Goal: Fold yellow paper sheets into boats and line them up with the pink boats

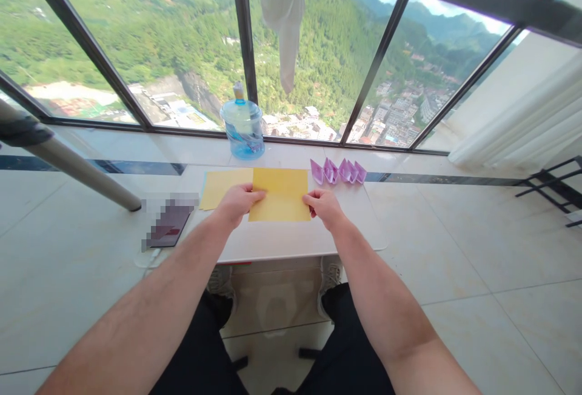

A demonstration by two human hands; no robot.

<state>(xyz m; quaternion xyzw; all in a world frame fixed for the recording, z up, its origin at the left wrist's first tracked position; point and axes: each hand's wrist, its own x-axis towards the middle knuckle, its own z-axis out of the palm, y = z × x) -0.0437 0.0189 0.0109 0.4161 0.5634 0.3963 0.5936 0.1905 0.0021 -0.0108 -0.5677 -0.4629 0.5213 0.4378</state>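
Note:
A flat yellow sheet of paper (279, 195) is held up over the white table between my two hands. My left hand (239, 204) pinches its left edge, thumb on top. At the right edge, my right hand (324, 206) grips the same sheet with thumb and curled fingers. Behind my left hand lies more paper, a paler yellow stack (222, 188) on the table. Several folded purple paper shapes (339, 171) stand in a row at the table's far right, just beyond my right hand.
The small white table (354, 234) stands before my knees. A dark phone or tablet (171, 225) with a white cable lies at its left. A blue water bottle (243, 131) stands by the window. A grey pole (86, 168) slants in from the left; a black rack (557, 186) is far right.

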